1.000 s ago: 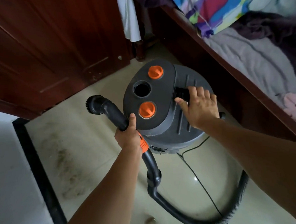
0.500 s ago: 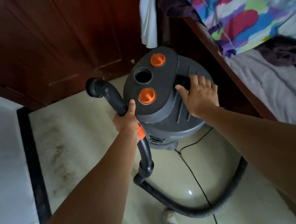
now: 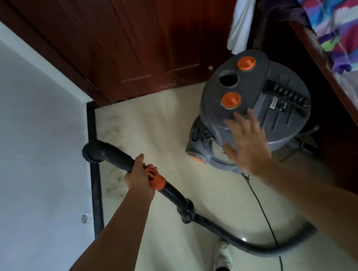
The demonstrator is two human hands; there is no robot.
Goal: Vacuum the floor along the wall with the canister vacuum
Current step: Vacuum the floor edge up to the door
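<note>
A: Grip of the left hand (image 3: 139,175): wrapped around the black vacuum wand (image 3: 114,156), just ahead of its orange collar (image 3: 155,179). Grip of the right hand (image 3: 245,141): holding nothing, fingers spread wide, blurred, in front of the canister's near edge; contact with the lid cannot be told.

B: And the task's own things, where do they lie?

A: The grey canister vacuum (image 3: 256,109) stands on the tiled floor (image 3: 152,126), between the dark wooden door (image 3: 126,44) and the bed frame (image 3: 328,84). The round brush nozzle (image 3: 91,152) sits at the black skirting strip (image 3: 95,182) that runs along the foot of the white wall (image 3: 27,144).

B: Progress?

A: Judged early. A band of dark grime (image 3: 114,160) shows on the tiles beside the skirting, both ahead of the nozzle and behind it, so the run along the wall appears largely left to do. Whether the nozzle touches the floor cannot be told.

B: Counts?

A: One canister, with two orange caps (image 3: 246,63) and one open round port (image 3: 228,80) on its lid. One ribbed hose (image 3: 264,250), looping across the floor. One thin power cord (image 3: 262,210). One brush nozzle. Two hands. One pale shoe (image 3: 223,256), near the lower edge.
</note>
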